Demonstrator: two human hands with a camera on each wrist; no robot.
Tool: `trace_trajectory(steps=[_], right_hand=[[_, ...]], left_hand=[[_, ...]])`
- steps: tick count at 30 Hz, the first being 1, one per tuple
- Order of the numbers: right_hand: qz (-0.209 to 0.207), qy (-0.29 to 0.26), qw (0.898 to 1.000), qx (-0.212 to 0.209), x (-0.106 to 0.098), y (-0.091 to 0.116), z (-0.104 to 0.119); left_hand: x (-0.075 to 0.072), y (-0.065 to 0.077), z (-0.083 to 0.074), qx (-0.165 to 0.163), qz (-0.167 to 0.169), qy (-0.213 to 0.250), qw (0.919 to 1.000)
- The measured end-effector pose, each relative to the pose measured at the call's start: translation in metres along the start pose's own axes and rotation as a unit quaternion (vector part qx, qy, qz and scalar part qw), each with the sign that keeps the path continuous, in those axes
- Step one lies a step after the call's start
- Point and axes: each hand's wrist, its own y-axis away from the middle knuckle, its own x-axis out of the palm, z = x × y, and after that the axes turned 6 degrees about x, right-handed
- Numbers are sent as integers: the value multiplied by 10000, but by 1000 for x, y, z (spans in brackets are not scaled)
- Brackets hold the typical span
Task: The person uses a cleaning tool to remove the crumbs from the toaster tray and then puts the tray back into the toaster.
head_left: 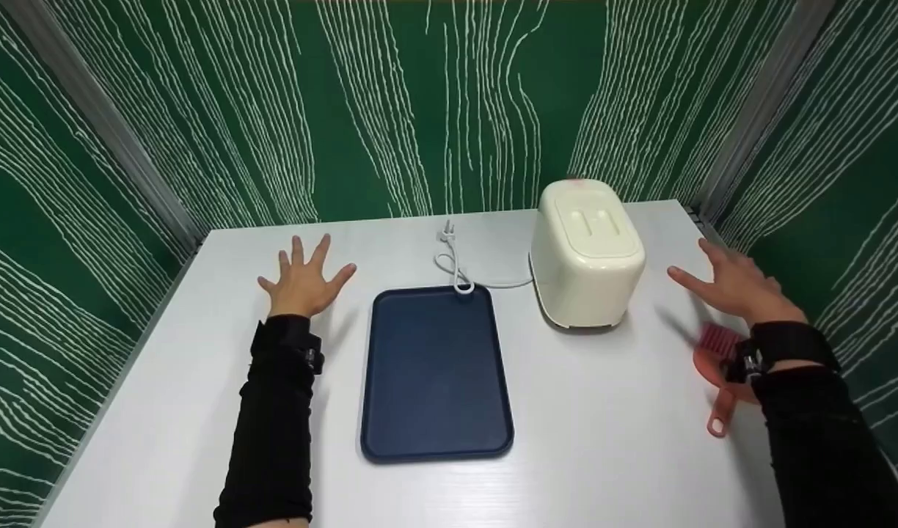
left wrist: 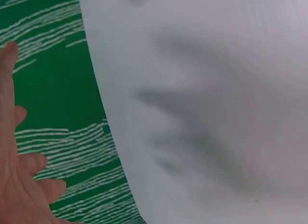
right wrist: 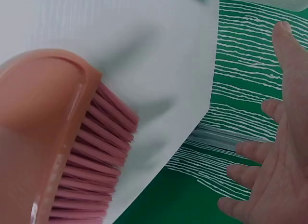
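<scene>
My left hand (head_left: 300, 282) is spread with fingers straight above the white table, left of a dark blue tray (head_left: 438, 374), and holds nothing. Fingers also spread, my right hand (head_left: 742, 286) hangs above the table's right side, between a cream toaster (head_left: 588, 257) and the right wall. Under the right wrist lies an orange brush (head_left: 722, 407) with pink bristles (head_left: 719, 339), partly hidden by the wrist strap in the head view. In the right wrist view the brush (right wrist: 43, 103) shows large, apart from the spread fingers (right wrist: 284, 55).
The toaster's white cord (head_left: 504, 284) runs left to a plug (head_left: 447, 231), its loop lying over the tray's far edge. Green walls (head_left: 486, 110) with white lines and grey metal posts (head_left: 757, 103) enclose the white table (head_left: 588, 440) at the back and sides.
</scene>
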Motion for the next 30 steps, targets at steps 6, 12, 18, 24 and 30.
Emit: trace_trajectory(steps=[6,12,18,24,30], right_hand=[[90,14,10000,-4,10,2,4],[-83,22,9996,-252,21,9,15],[-462,-178,9975,-511,31,17,29],[-557,-659,9943,-626,40,28,39],[-868,-1147,9872,-685,51,38,48]], left_hand=[[4,-11,-39,524,-20,208,9984],[12,-17,-87,1245,-191,398,9912],[19,-17,-138,1873,-159,471,9810],[24,-13,-183,2429,-240,736,9670],[29,-10,-222,2696,-309,849,9587]])
